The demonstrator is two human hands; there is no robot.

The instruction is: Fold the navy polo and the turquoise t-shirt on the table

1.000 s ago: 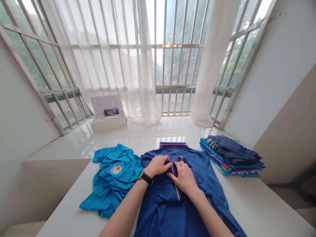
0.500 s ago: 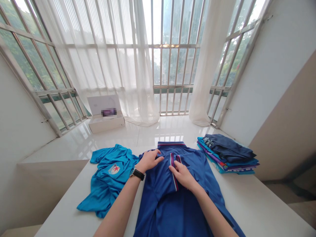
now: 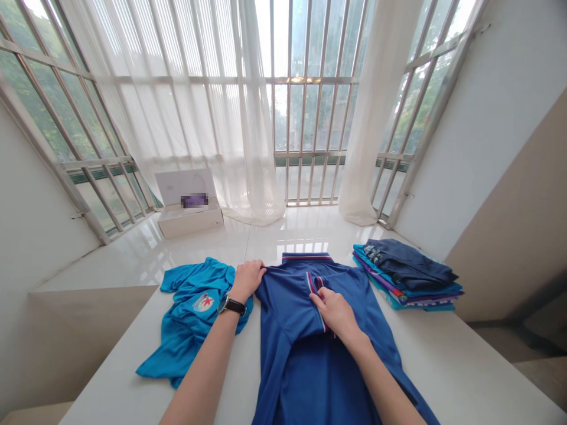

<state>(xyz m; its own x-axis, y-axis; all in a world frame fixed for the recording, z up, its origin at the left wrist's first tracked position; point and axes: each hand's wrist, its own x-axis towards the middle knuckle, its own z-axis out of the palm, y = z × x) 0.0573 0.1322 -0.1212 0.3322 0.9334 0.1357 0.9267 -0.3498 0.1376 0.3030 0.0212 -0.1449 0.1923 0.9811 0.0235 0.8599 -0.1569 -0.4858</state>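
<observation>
A dark blue polo shirt [image 3: 328,366] lies spread on the white table, its striped collar [image 3: 305,257] at the far end. One sleeve is turned inward over the body, with its red-and-white striped cuff [image 3: 312,283] near the middle. My right hand [image 3: 336,313] pinches that cuff between thumb and fingers. At the shirt's left shoulder edge, my left hand [image 3: 250,280] is closed on the fabric, its wrist wearing a black-strapped watch [image 3: 233,304]. Just left of it lies a rumpled turquoise T-shirt [image 3: 190,319] with a red-and-white emblem, partly covered by my left forearm.
A stack of folded clothes [image 3: 410,274] sits at the right, a navy garment on top. On the tiled sill at the back left stands an open white box [image 3: 190,221]. Sheer curtains [image 3: 212,118] hang before the barred windows.
My left hand has moved left from the shirt's upper body to its shoulder edge and closed there. The sleeve and right hand have shifted slightly right, and the shirt's left side has come inward.
</observation>
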